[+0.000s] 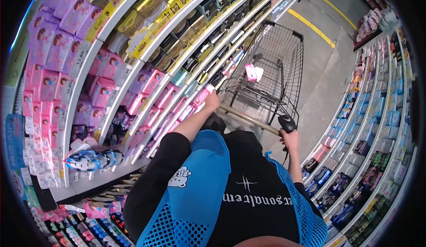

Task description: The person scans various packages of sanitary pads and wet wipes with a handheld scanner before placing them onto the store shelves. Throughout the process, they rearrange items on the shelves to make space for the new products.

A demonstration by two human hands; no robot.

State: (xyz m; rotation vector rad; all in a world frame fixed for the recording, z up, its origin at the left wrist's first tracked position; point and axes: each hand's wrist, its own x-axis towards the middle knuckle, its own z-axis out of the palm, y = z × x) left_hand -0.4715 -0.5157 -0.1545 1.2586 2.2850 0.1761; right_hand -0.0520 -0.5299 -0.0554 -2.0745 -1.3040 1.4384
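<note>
My left hand [212,100] is closed at the left end of the cart's handlebar [248,116], beside the shelf. A pink-and-white packet [202,97] shows against its fingers. My right hand [290,139] is wrapped around a black handheld scanner [287,123] at the handlebar's right end, with a dark cord hanging below. Ahead stands a black wire shopping cart [298,53]. A pink packet [250,72] lies inside it next to a white piece [258,73].
Tall shelves of pink and purple packets [100,89] run close along the left. Shelves with blue and dark packets [366,131] curve along the right. Grey floor [321,65] with yellow lines [310,27] lies between them. A display of packets [370,27] stands at the far right.
</note>
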